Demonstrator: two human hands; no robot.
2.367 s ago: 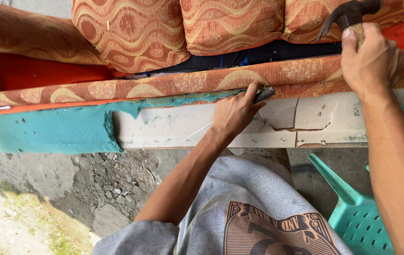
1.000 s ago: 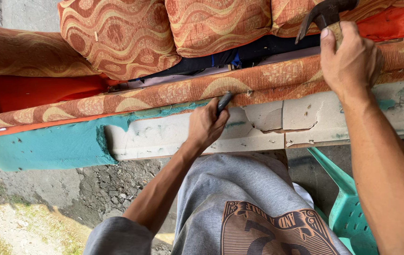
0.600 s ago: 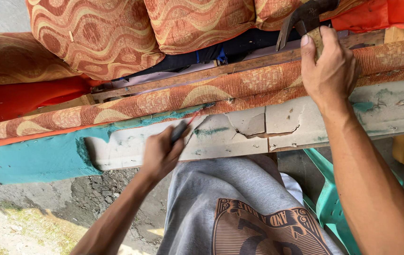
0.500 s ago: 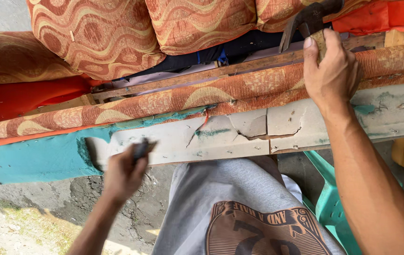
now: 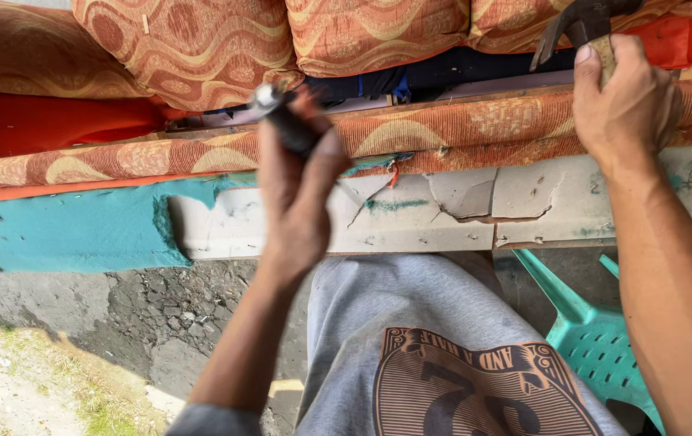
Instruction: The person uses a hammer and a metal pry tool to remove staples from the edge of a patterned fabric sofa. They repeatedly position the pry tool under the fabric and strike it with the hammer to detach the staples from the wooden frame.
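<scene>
Hammer (image 5: 584, 24) in right hand (image 5: 624, 101) (raised).

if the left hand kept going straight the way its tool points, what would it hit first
Probably the patterned orange cushion. The left hand holds a dark-handled tool pointing up and away toward it, past the fabric-covered rail. The hand is blurred and depth unclear, so this is a guess.

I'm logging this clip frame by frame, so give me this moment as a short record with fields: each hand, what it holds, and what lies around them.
left hand: raised, gripping a dark-handled tool, motion-blurred; kind unclear
right hand: gripping a hammer by its handle, on the sofa's upper edge
sofa frame: white board, cracked, dotted with small holes
teal fabric: covers the frame's left part, edge torn
cushions: orange patterned, above
teal plastic chair: lower right
ground: cracked concrete
</scene>
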